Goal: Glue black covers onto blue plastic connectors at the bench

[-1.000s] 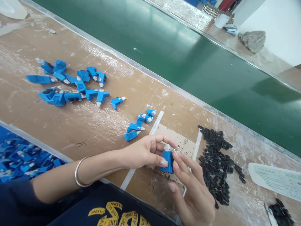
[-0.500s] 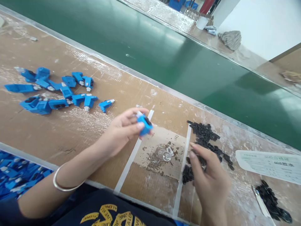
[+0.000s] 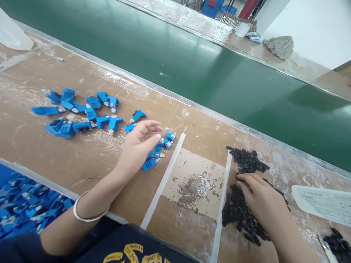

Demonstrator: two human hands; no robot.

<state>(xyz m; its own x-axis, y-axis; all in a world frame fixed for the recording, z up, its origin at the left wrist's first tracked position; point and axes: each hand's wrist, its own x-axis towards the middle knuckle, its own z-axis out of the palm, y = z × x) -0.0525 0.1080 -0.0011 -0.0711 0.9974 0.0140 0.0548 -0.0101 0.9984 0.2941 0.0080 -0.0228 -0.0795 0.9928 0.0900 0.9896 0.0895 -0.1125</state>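
My left hand (image 3: 138, 148) hovers over small blue plastic parts (image 3: 149, 164), its fingers loosely curved, thumb apart, and nothing visible in it. It partly hides a few of these parts. To the right, my right hand (image 3: 261, 197) reaches into a pile of small black plastic pieces (image 3: 242, 213). Thumb and forefinger are pressed together at the pile; what is between them, if anything, is hidden. Between the hands lies a beige sheet (image 3: 183, 164) with dark, wet-looking specks and a small clear round dish (image 3: 199, 188).
More blue parts (image 3: 91, 113) with white ends lie at left, and many fill a bin (image 3: 27, 204) below the table edge. White tape strips (image 3: 161, 186) cross the tabletop. A green conveyor belt (image 3: 175, 65) runs behind. A pale printed card (image 3: 323, 202) lies at right.
The blue part has left my left hand, which moved left and opened. My right hand has lowered onto the black pile. The view has swung left.
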